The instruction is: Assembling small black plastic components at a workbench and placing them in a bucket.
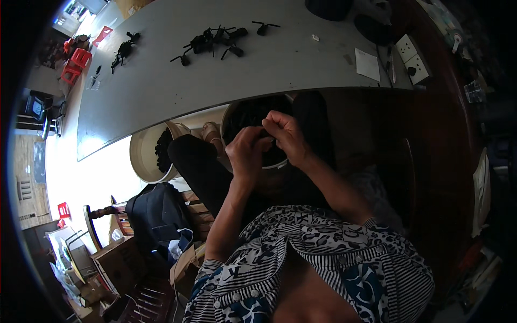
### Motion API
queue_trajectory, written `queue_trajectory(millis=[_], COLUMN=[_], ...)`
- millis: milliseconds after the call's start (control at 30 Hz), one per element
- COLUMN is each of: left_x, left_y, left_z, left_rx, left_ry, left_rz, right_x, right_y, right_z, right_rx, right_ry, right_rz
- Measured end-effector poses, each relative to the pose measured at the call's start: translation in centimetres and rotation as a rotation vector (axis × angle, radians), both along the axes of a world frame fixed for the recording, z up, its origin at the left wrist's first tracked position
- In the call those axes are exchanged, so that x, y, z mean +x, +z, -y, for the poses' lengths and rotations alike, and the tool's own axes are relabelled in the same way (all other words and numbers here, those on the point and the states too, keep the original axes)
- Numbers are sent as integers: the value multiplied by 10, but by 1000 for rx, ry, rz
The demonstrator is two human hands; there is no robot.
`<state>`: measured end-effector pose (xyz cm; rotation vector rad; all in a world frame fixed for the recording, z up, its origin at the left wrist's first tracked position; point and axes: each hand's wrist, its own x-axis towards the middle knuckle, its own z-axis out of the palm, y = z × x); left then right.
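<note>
My left hand (pixel 246 149) and my right hand (pixel 288 135) meet in front of me, fingers pinched and nearly touching. Both are closed; whatever sits between the fingertips is too dark and small to make out. Just beneath them, between my knees, stands a light-coloured bucket (pixel 281 166) filled with dark pieces. Farther off on the grey table lies a pile of black parts with thin arms (pixel 203 42). Single parts of the same look, such as one black part (pixel 233 51), lie around the pile.
A second cream bucket (pixel 139 157) with black pieces stands to the left, below the table edge (pixel 177 113). Another black cluster (pixel 124 53) lies on the table's left. At right are a white paper (pixel 367 64) and a socket strip (pixel 412 59). A dark bag (pixel 164 212) hangs on a wooden chair.
</note>
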<state>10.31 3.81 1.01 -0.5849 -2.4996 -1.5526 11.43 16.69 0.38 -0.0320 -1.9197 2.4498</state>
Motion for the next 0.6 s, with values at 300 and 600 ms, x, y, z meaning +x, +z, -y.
queue_trajectory(millis=[300,600], left_x=[7,-18], left_y=[-2,1], left_z=[-7,0], left_rx=[-89,216], left_ry=[66,-223], left_rz=[-205,395], right_x=[-3,-16], right_y=[-13,-17], right_z=[8,-1], right_rx=[-44,-266], right_ry=[-52,-174], right_rz=[-59,372])
